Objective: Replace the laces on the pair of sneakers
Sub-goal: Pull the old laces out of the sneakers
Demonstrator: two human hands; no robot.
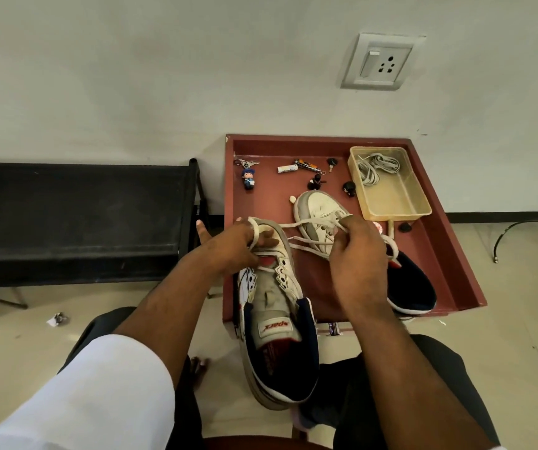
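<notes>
A white, navy and red sneaker (277, 339) stands between my knees, heel toward me, toe against the red tray. My left hand (231, 246) grips its toe, with a white lace looped over the fingers. My right hand (357, 251) pinches the other end of that white lace (306, 224), which stretches taut between both hands. The second sneaker (321, 216) lies in the tray behind my right hand, partly hidden by it. A further lace bundle (376, 167) sits in a clear plastic box (391, 203).
The red tray (446, 241) also holds keys, a small doll figure (248, 178), a battery (287, 169) and dark knobs. A black bench (76, 209) stands to the left. A wall socket (379, 61) is above, and a black cable (521, 228) lies on the floor at right.
</notes>
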